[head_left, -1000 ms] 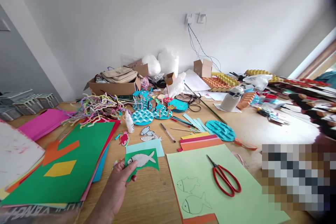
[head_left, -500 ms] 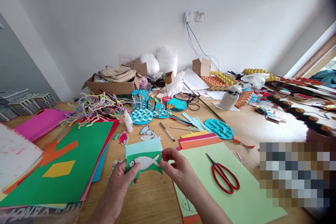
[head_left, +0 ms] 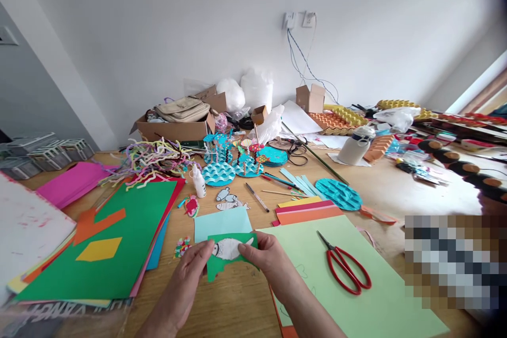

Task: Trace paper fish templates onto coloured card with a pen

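Observation:
A white paper fish cutout point(head_left: 227, 249) with drawn scales lies flat against a piece of green paper point(head_left: 214, 269) whose lower edge is cut unevenly. My left hand point(head_left: 193, 264) pinches the paper's left end beside the fish's head. On the other side my right hand point(head_left: 266, 256) grips the right end, its thumb pressing on the fish near the tail. Just behind them a light blue sheet point(head_left: 222, 223) rests on the table. Red-handled scissors point(head_left: 344, 264) lie partly open on a pale green sheet point(head_left: 380, 301) to the right.
At left is a stack of coloured paper point(head_left: 138, 243). Beyond my hands stand a white glue bottle point(head_left: 198, 181) and blue wavy discs point(head_left: 218, 174) carrying fish figures. A pen point(head_left: 257, 197), more fish cutouts point(head_left: 229, 204) and a pile of pipe cleaners point(head_left: 158, 158) are nearby.
My right thumb has moved from the paper's right edge onto the fish near its tail. My left thumb has shifted off the fish's body to the left end. The view has turned slightly left.

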